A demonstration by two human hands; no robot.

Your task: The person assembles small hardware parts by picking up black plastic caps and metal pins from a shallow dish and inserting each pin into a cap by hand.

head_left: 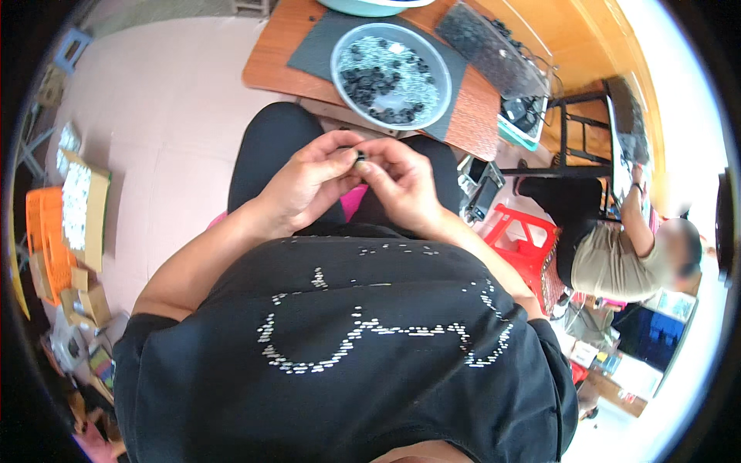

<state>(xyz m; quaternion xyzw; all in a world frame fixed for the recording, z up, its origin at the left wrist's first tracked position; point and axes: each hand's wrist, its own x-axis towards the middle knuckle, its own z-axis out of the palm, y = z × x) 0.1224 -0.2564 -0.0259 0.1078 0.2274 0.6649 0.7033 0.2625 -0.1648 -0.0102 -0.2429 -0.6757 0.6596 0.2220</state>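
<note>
Above my lap, both hands meet fingertip to fingertip around a small black part point(360, 157), too small to make out fully. My left hand point(312, 176) pinches it from one side, thumb and index finger pressed together. My right hand point(400, 179) pinches it from the other side. Just beyond my hands, a translucent round basin point(337, 65) stands on the table, holding many small black round parts and thin silvery pieces. A dark mat point(312, 48) lies under the basin.
The brown wooden table point(266, 65) is ahead. A clear bin point(494, 50) of black parts stands at its right. A red plastic stool point(525, 243) and a seated person point(617, 258) are to the right. Cardboard boxes point(96, 212) and an orange crate point(46, 239) stand at left.
</note>
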